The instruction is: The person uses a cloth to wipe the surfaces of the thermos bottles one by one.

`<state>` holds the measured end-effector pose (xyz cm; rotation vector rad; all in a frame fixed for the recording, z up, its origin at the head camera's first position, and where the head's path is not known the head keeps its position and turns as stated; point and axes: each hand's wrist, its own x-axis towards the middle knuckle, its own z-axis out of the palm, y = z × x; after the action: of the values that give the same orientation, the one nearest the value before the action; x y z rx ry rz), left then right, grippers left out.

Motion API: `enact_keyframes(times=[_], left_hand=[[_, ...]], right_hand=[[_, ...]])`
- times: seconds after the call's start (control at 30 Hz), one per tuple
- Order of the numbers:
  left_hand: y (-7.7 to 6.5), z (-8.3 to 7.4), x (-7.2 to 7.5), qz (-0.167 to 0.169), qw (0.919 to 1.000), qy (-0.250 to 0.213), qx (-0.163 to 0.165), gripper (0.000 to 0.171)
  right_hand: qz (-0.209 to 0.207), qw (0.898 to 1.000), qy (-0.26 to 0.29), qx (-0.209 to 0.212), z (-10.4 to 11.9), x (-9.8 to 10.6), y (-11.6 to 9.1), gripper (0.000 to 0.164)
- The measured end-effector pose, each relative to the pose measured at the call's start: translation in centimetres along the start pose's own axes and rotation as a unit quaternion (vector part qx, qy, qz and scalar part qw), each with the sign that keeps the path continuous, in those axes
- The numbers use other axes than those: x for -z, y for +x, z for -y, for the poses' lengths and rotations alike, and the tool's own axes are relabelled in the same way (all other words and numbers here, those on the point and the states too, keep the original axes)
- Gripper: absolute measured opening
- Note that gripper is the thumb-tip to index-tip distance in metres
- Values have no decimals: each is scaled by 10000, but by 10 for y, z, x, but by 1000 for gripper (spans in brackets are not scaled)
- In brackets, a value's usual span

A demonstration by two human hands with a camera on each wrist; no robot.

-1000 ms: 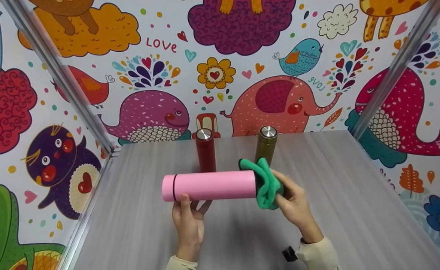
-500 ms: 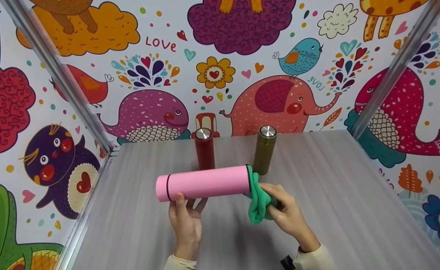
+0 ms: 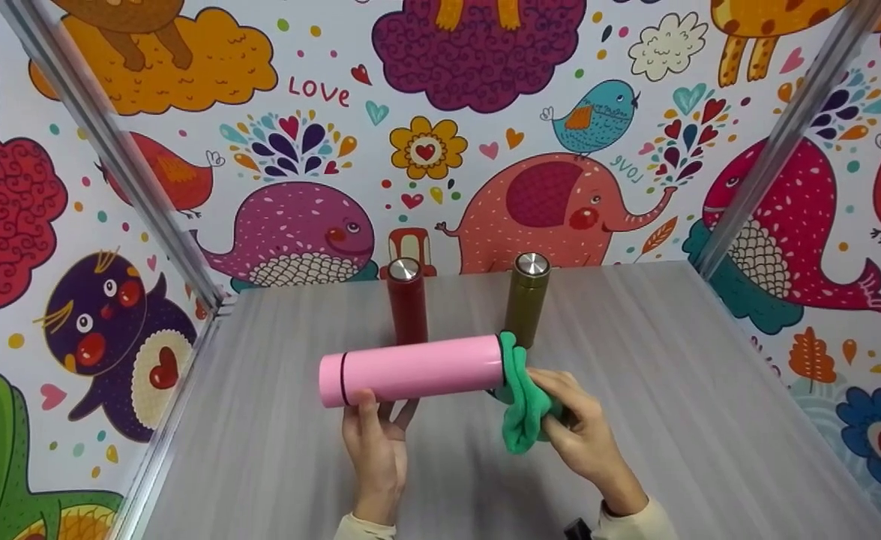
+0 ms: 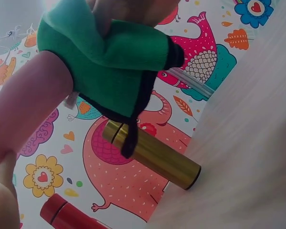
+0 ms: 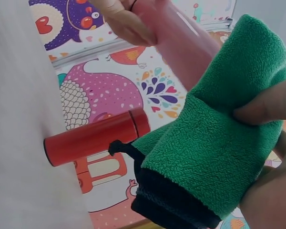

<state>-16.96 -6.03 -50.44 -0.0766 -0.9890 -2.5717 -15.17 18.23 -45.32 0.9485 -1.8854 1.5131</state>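
Observation:
A pink thermos bottle (image 3: 425, 367) lies sideways in the air above the table, its banded cap end to the left. My left hand (image 3: 376, 450) grips it from below near the cap, thumb in front and fingers behind. At the other end, my right hand (image 3: 579, 424) pinches a bunched green cloth (image 3: 522, 412) with dark edging against the bottle's base. In the right wrist view, the folded cloth (image 5: 214, 129) covers the base, with the thumb pressed into it. Part of the right hand's fingers is hidden behind the cloth.
A red thermos (image 3: 408, 304) and an olive-gold thermos (image 3: 528, 304) stand upright toward the back of the grey table (image 3: 275, 420). Cartoon-printed walls (image 3: 290, 225) with metal posts (image 3: 777, 142) enclose the table at the back and sides.
Over the last second the cloth has slid lower across the bottle's base with my right hand. The bottle has tilted slightly, its base end rising. My left hand keeps its hold.

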Motion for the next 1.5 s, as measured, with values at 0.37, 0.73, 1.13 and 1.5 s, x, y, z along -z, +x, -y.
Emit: enact_keyframes(times=[0.37, 0.73, 1.13, 1.5], left_hand=[[-8, -3, 2, -88, 9997, -26, 225, 39], [-11, -5, 2, -105, 9997, -157, 160, 37], [-7, -5, 1, -93, 9996, -257, 71, 36], [-9, -8, 8, -106, 9999, -83, 85, 36]], right_hand=[[-120, 9998, 104, -71, -9, -2, 7, 56], [81, 9992, 279, -282, -20, -8, -3, 55], [118, 9968, 277, -747, -12, -11, -21, 56], [87, 9978, 358, -550, -20, -10, -40, 60]])
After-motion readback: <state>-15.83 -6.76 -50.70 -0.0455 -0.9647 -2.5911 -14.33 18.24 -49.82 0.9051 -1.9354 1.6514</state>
